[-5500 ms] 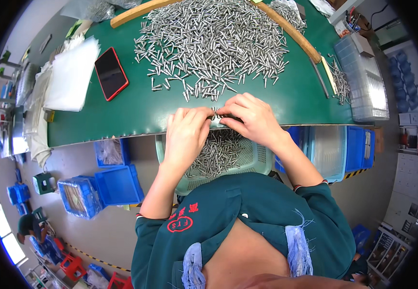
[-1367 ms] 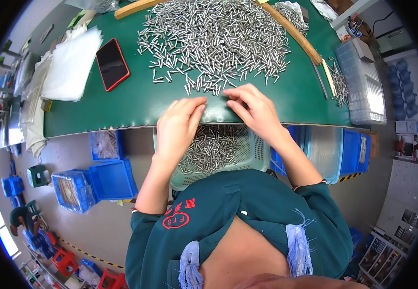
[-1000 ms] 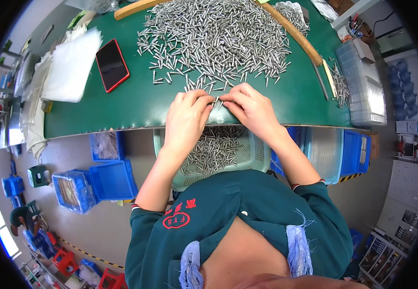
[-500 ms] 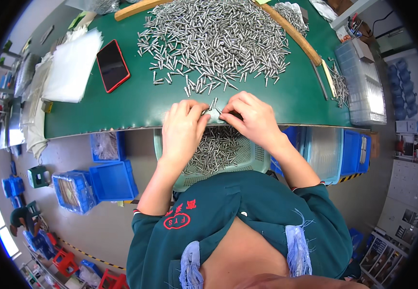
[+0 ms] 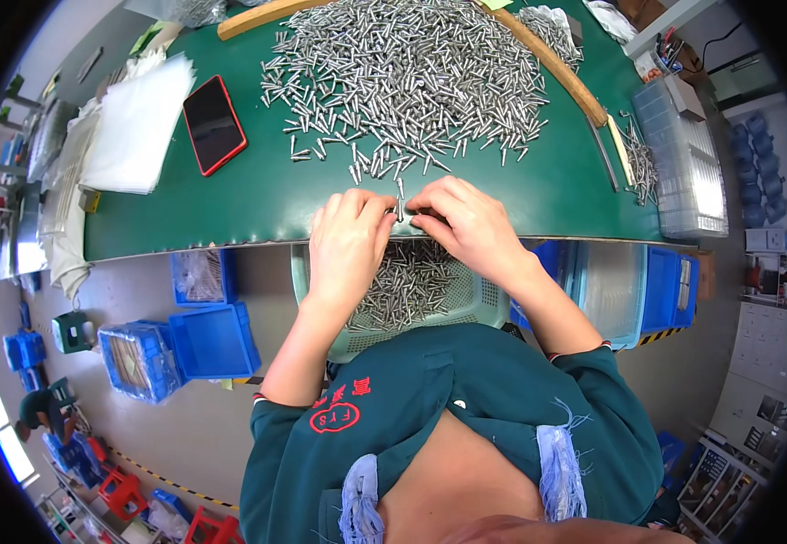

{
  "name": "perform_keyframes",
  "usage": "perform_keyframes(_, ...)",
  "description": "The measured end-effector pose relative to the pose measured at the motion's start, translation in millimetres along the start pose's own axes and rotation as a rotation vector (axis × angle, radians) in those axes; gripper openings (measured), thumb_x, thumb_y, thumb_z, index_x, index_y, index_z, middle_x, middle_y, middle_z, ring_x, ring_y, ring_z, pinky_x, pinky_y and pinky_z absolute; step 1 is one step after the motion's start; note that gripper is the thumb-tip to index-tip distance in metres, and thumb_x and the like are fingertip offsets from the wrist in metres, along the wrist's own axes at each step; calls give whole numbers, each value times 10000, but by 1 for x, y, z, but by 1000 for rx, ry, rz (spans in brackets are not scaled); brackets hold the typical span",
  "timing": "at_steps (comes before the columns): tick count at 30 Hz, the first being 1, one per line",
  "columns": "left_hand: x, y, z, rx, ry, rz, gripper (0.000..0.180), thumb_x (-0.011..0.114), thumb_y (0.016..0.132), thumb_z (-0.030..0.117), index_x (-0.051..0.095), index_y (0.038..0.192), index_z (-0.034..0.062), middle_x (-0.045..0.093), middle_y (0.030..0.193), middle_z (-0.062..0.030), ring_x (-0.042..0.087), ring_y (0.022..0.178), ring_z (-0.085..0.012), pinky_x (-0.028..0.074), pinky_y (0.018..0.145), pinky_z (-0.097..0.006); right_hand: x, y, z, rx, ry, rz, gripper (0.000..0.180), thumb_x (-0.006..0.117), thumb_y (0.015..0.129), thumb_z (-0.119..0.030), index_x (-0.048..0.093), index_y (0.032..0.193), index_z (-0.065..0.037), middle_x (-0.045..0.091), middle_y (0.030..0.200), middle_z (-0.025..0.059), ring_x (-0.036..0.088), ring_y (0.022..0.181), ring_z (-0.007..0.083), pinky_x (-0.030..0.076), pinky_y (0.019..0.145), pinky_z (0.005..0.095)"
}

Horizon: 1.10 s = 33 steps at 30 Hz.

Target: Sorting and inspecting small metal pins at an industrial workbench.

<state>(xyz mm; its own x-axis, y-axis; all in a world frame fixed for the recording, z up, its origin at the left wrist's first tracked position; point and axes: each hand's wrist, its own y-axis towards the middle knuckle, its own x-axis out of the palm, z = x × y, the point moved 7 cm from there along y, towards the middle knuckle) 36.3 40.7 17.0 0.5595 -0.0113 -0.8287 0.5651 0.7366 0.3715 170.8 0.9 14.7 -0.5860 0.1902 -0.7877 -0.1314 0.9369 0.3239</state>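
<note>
Upright, a small metal pin stands pinched between left hand and right hand.

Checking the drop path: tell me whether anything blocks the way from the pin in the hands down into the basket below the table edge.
Nothing visible does. The left hand and right hand pinch a metal pin at the table edge, directly above the open basket.

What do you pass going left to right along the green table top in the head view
Stack of white sheets → red-cased phone → heap of small metal pins → curved wooden strip → clear plastic box.
</note>
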Motion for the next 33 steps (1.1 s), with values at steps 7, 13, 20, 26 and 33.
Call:
perform_keyframes(7,0,-1,0,5,-97,-18,142,677,813,115,664,952,88,599,898,-49,565,830,-250,443,743,-360,-1,3,0,31,37,-2,236,724,798,-198,654,1007,-113,598,898,23,612,840,193,506,677,332)
perform_keyframes(13,-3,-4,0,3,-74,-10,110,678,811,101,681,921,91,582,875,-50,557,818,-247,448,738,-360,0,3,-3,-33,-43,4,250,734,784,-222,680,1011,-130,592,911,11,606,839,197,507,687,327)
perform_keyframes(20,-3,-6,5,3,-91,-14,119,682,805,92,689,923,93,586,861,-53,556,805,-258,455,716,-361,-2,4,-10,-70,-43,25,238,744,762,-197,683,978,-120,597,912,13,610,833,203,510,692,328)
perform_keyframes(26,18,-32,-10,-471,-1000,-407,193,556,950,97,667,1074,0,682,1013,-76,634,860,-101,504,747,-248,-4,0,-7,-84,-90,3,231,747,752,-190,683,959,-110,600,917,14,613,835,204,509,685,329)
perform_keyframes(33,78,-57,-1,-828,-1747,-707,390,470,1007,256,523,1223,-64,624,1152,-184,633,1045,-261,529,895,-370,-7,-9,-13,-78,-33,-74,214,738,761,-185,686,952,-103,601,917,20,619,819,215,512,672,337)
